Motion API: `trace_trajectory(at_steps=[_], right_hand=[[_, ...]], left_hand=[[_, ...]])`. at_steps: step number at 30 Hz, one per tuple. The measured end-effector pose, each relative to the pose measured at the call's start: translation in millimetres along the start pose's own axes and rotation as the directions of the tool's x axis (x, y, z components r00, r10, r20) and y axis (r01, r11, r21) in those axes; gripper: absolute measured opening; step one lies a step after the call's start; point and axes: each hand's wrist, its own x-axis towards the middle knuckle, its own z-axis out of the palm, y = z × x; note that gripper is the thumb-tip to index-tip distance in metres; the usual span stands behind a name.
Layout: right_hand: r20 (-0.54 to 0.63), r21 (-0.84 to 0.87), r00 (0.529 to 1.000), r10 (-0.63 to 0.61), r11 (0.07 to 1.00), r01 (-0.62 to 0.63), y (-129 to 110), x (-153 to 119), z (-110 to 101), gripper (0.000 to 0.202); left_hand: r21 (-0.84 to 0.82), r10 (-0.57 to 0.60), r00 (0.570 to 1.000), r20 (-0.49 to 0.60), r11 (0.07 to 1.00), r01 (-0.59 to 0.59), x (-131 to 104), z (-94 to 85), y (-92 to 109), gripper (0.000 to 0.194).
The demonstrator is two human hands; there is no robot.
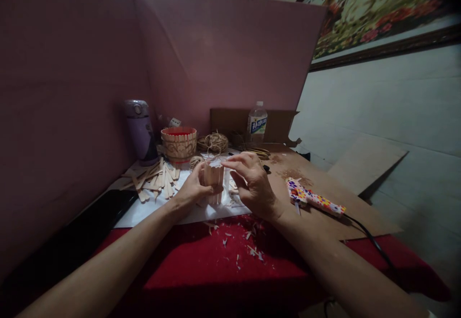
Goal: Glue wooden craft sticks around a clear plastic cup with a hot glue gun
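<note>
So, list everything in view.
Slatted wooden assembly: one, pale, centre
Flat wooden sticks: many, pale, left
Slatted basket: one, pale, back
Twine bundles: several, tan, back
Cylindrical flask: one, purple, left
Plastic bottle: one, clear, back
Corded floral tool: one, multicoloured, right
Cardboard pieces: several, brown, right
Framed picture: one, multicoloured, right
Panels: two, pink, behind
Sheet: one, white, centre
Cloth: one, red, front
Scraps: many, pale, front
Left hand: one, gripping assembly
Right hand: one, at assembly
</note>
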Motion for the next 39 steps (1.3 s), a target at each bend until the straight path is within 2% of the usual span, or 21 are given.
trace_trajectory(at_steps=[6,14,26,39], right_hand=[[0.030,-0.018,1.000,-0.007,1.000,0.008,1.9,-1.0,-0.4,0.045],[0.030,0.002,1.000,-0.002,1.000,0.002,-0.3,-1.8,0.1,0.045],[0.041,0.004,0.999,0.013,1.000,-0.013,-1.5,-2.3,0.0,0.053],[0.032,-0.053,0.999,0.002,0.999,-0.001,-1.6,-3.0,1.6,0.043]], left_hand=[[0.051,0.023,1.000,0.004,0.998,-0.023,0.9,-1.2,-0.1,0.053],[0.096,0.048,0.999,-0.013,0.994,-0.046,0.4,-2.0,0.8,0.048],[0.067,0.039,0.999,0.001,0.997,-0.039,-0.2,-1.6,-1.1,0.050],[0.049,0.006,1.000,-0.003,0.999,-0.006,-1.1,1.5,2.8,0.053]])
